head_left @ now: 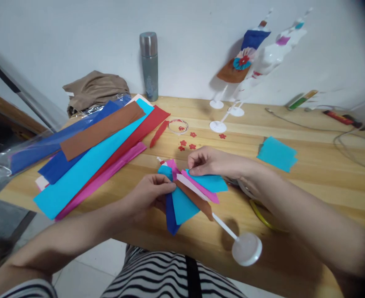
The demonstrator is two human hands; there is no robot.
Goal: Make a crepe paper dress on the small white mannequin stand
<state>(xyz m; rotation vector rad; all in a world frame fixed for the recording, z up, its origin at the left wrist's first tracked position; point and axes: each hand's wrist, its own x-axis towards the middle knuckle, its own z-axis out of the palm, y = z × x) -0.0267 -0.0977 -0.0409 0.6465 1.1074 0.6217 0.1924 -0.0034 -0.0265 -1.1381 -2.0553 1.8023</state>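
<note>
We have two hands on one paper figure, held over the table near its front edge. Left hand: thumb and fingers pinching the figure at the waist. Right hand: pinching the upper end of one light blue panel. We count six skirt panels: two light blue, one each of dark blue, brown, pale pink, magenta. Figure is on one white stand, tilted, round base toward us; we can't tell if that base touches the wood.

At the back we count three more round bases. Clearest above them: one dressed figure, dark blue and brown, one rosette on it.

Loose parts: six red flowers, one of them inside one clear ring. One red scrap just beside the ring.

On our left, overlapping paper strips: we see one brown, one red, one magenta, others blue; layers not countable. Behind them, one brown cloth, one bottle. Right: one stack of light blue pieces, sheet count unclear.
</note>
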